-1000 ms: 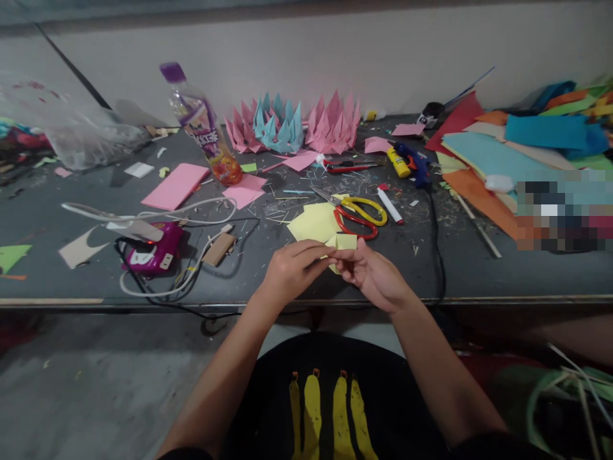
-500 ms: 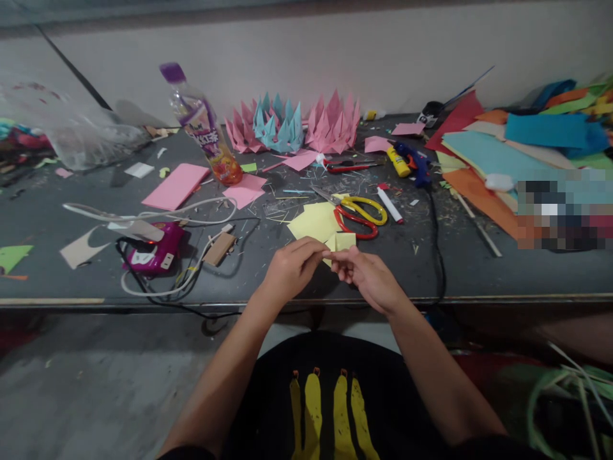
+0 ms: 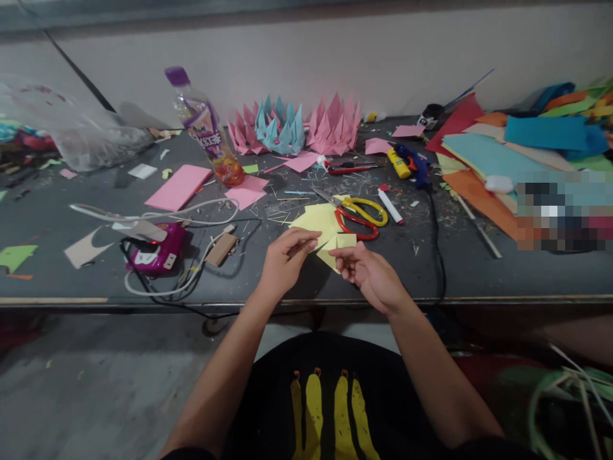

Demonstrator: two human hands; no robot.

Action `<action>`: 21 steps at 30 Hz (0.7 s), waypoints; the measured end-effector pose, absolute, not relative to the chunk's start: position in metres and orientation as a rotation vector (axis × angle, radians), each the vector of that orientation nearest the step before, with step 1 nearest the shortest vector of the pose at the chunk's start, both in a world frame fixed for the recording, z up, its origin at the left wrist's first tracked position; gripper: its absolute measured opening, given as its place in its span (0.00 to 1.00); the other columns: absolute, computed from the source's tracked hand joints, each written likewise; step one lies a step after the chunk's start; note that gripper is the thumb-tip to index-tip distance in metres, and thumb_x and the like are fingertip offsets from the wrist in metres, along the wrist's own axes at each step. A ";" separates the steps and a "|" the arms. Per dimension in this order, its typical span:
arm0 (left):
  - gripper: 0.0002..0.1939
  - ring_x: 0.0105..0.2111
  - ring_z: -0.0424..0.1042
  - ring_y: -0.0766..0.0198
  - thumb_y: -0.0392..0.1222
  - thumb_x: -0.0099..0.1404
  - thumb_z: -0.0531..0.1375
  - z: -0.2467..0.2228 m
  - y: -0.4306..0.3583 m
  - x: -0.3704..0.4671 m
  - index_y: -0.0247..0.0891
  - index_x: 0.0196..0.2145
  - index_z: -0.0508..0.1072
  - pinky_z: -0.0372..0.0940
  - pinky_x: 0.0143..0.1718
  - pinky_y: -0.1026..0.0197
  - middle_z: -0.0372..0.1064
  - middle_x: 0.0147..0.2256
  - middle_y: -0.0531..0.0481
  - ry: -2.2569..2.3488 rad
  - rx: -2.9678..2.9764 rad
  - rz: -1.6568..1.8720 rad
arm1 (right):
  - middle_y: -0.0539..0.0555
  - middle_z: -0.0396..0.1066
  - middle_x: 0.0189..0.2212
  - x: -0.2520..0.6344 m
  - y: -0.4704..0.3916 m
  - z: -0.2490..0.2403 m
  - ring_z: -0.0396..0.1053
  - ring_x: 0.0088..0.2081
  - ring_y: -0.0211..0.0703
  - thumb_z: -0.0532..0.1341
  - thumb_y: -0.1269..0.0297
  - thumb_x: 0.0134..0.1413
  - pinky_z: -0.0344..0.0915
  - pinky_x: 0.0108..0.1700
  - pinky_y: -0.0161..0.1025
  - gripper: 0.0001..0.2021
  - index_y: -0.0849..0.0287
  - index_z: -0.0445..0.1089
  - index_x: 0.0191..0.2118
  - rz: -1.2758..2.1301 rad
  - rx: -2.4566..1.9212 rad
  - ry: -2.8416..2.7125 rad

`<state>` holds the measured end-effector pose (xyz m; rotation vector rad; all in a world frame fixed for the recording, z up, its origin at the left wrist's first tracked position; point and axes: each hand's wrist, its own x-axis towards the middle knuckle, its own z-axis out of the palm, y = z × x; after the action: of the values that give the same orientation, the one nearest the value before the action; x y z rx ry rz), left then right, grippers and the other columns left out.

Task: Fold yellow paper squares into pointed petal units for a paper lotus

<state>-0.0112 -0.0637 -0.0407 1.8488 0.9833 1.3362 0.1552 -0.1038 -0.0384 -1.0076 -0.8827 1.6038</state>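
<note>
My right hand point(image 3: 368, 271) pinches a small folded piece of yellow paper point(image 3: 330, 255) near the front of the table. A flap stands up on its upper side, and a pointed corner sticks out to the left. My left hand point(image 3: 288, 260) is just left of it, fingers bent and thumb apart from them, holding nothing that I can see. Beyond both hands lie sheets of yellow paper point(image 3: 313, 220). Scissors point(image 3: 360, 214) with one red and one yellow handle rest partly on those sheets.
Pink and blue folded-paper crowns point(image 3: 280, 128) stand at the back beside a drink bottle point(image 3: 209, 137). A purple power socket point(image 3: 160, 250) with cables is at left. On the right are a blue glue gun point(image 3: 419, 167), a marker point(image 3: 391, 206) and coloured paper sheets point(image 3: 498, 156).
My left hand has come off the folded yellow paper and drawn slightly left, its fingers parting. My right hand stays in place with the paper.
</note>
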 end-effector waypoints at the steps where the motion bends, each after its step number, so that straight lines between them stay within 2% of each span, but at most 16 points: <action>1: 0.06 0.34 0.72 0.65 0.39 0.60 0.60 -0.041 -0.064 -0.011 0.37 0.36 0.76 0.67 0.34 0.65 0.74 0.34 0.48 1.014 1.799 1.324 | 0.52 0.65 0.24 0.155 -0.104 -0.038 0.57 0.23 0.35 0.60 0.46 0.48 0.50 0.25 0.36 0.19 0.59 0.76 0.32 1.602 -1.004 -0.880; 6: 0.11 0.32 0.74 0.63 0.42 0.56 0.64 -0.042 -0.062 -0.012 0.36 0.36 0.75 0.70 0.36 0.62 0.76 0.33 0.47 1.079 1.513 1.282 | 0.52 0.66 0.24 0.156 -0.104 -0.038 0.58 0.23 0.35 0.62 0.46 0.46 0.50 0.24 0.35 0.19 0.58 0.76 0.32 1.607 -0.988 -0.862; 11: 0.14 0.31 0.75 0.63 0.46 0.57 0.62 -0.041 -0.061 -0.014 0.34 0.38 0.74 0.71 0.38 0.60 0.76 0.32 0.46 1.002 1.371 1.263 | 0.52 0.66 0.23 0.156 -0.103 -0.037 0.58 0.23 0.35 0.62 0.43 0.43 0.50 0.24 0.35 0.21 0.58 0.76 0.31 1.616 -0.977 -0.847; 16: 0.15 0.35 0.74 0.63 0.41 0.53 0.65 -0.042 -0.061 -0.013 0.33 0.38 0.73 0.69 0.41 0.60 0.76 0.35 0.45 0.986 1.422 1.270 | 0.52 0.66 0.24 0.157 -0.103 -0.040 0.57 0.23 0.36 0.60 0.43 0.47 0.50 0.25 0.36 0.21 0.58 0.76 0.33 1.601 -0.959 -0.867; 21: 0.14 0.33 0.74 0.64 0.39 0.53 0.65 -0.043 -0.061 -0.013 0.33 0.38 0.74 0.68 0.41 0.60 0.75 0.33 0.46 1.050 1.513 1.254 | 0.52 0.65 0.24 0.158 -0.103 -0.041 0.57 0.24 0.36 0.60 0.44 0.48 0.50 0.24 0.36 0.20 0.58 0.75 0.33 1.592 -0.963 -0.880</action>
<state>-0.0134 -0.0610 -0.0429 1.5135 1.0502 1.2543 0.1575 -0.1035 -0.0414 -0.9627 -0.8804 1.5921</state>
